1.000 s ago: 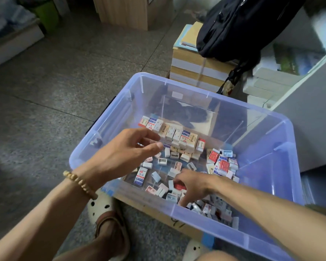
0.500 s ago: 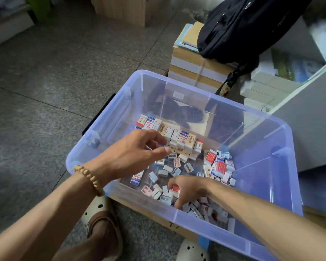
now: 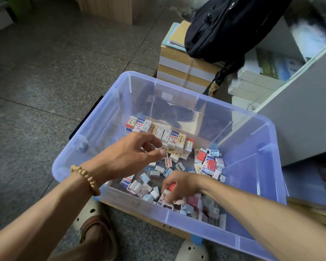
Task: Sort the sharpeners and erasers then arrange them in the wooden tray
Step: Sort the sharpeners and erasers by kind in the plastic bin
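Sorting inside the clear bin (image 3: 267, 166) — left hand (image 3: 132, 157) now reaching farther in, pinching something small, right hand (image 3: 179, 187) gripping erasers (image 3: 169, 191) — more row-building ahead.

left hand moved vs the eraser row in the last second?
Yes. The left hand has reached farther into the bin; its fingertips now sit right beside the standing eraser row.

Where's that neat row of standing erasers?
The row of erasers stands toward the far-left part of the clear plastic bin, just beyond the left hand.

Head view, steeply down, close
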A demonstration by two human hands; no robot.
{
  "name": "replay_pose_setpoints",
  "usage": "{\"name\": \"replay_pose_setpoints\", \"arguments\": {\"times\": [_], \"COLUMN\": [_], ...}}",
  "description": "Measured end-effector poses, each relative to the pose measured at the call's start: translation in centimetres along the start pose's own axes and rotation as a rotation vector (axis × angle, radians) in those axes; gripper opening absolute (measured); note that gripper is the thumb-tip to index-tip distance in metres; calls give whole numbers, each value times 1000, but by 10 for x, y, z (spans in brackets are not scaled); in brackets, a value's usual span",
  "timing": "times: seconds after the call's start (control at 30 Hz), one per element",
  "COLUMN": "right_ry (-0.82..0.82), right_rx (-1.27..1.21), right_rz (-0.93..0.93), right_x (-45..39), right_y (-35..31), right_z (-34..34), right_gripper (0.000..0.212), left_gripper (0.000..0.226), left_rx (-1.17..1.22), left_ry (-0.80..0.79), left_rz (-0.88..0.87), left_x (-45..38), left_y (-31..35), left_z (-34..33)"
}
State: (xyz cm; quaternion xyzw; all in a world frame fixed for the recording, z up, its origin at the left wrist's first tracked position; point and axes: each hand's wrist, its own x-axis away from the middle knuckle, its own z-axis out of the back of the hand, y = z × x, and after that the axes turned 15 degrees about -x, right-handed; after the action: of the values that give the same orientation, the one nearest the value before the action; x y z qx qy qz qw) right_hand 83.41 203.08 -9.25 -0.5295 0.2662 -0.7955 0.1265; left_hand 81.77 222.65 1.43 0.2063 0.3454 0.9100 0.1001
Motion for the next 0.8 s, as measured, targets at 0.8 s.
{"name": "replay_pose_setpoints", "arguments": {"times": [0.8], "right_ry": [564], "right_rx": [-969], "right_rz": [7], "right_x": [25], "right_y": [11], "right_z": [53], "right_gripper": [30], "left_gripper": [10], "left_rx": [121], "left_ry": [28], "left_rz": [436], "left_x": [-93], "left_y": [-36], "left_z": [-20]}}
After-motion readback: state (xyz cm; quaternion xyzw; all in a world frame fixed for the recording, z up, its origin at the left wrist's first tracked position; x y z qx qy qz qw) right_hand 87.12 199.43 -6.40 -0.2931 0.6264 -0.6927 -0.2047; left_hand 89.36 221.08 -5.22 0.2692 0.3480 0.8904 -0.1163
